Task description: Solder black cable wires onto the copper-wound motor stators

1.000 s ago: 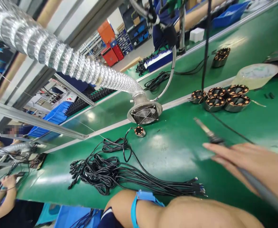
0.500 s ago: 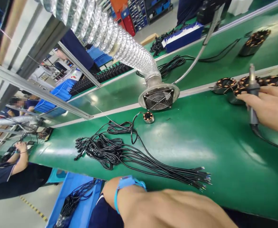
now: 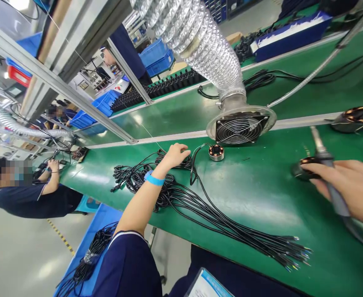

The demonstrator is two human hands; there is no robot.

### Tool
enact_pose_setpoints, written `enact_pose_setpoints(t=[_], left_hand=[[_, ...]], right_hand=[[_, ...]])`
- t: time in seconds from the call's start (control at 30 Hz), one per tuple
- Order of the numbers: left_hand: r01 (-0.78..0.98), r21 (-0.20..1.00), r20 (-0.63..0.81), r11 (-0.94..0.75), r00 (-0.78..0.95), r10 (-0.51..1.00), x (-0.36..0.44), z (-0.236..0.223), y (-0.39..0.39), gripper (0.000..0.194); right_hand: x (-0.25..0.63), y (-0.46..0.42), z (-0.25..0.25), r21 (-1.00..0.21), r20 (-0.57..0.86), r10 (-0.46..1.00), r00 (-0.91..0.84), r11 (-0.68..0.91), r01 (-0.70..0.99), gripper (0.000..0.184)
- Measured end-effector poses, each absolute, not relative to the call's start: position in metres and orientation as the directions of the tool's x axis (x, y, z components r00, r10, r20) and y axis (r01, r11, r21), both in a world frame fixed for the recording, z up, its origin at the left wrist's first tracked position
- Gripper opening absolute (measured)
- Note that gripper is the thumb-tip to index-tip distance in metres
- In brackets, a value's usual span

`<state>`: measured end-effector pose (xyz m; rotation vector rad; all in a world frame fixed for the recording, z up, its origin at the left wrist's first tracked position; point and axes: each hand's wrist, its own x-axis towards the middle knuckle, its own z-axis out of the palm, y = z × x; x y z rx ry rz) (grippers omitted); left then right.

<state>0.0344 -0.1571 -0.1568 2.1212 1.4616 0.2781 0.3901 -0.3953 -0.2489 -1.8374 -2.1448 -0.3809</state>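
Observation:
My right hand point(image 3: 353, 187) grips a soldering iron point(image 3: 326, 161), its metal tip pointing up and away. The same hand's thumb and fingers also pinch a round motor stator point(image 3: 299, 170) with copper windings, just above the bench. My left hand point(image 3: 176, 155) reaches over a coil of black cable, fingers loosely stretched and nothing visible in them. To its right, a second small stator point(image 3: 216, 153) stands on the green bench, joined to a black cable point(image 3: 193, 169). Below lies a bundle of black cables point(image 3: 212, 214), stripped ends fanned out to the right.
A fan point(image 3: 239, 130) on a silver duct point(image 3: 212, 53) stands behind the small stator. More stators point(image 3: 356, 119) sit at the right back. A blue bin point(image 3: 102, 214) with cables is at lower left. Another person point(image 3: 41, 192) works farther left.
My left hand has swung from the near edge out over the cable coil. My right hand has come away from the group of stators, nearer to me, with one stator and the iron.

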Motion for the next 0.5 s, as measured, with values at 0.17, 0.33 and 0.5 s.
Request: enact_pose_setpoints(t=[0.17,0.33,0.5], left_hand=[[0.771,0.596,-0.157,-0.226,0.388,0.908,0.065,-0.173,-0.156,0.019],[0.590,0.781,0.010,-0.205,0.316,0.949,0.068,-0.155,-0.177,0.021],[0.350,0.931,-0.157,-0.108,0.647,0.746,0.093,-0.150,-0.241,0.009]], right_hand=[[0.326,-0.394,-0.219,-0.025,0.531,0.782,-0.326,0.399,0.917,0.037],[0.309,-0.402,-0.209,-0.264,0.485,0.860,-0.160,0.318,0.910,0.029],[0.300,-0.400,-0.219,-0.435,0.421,0.904,0.077,0.127,0.891,0.042]])
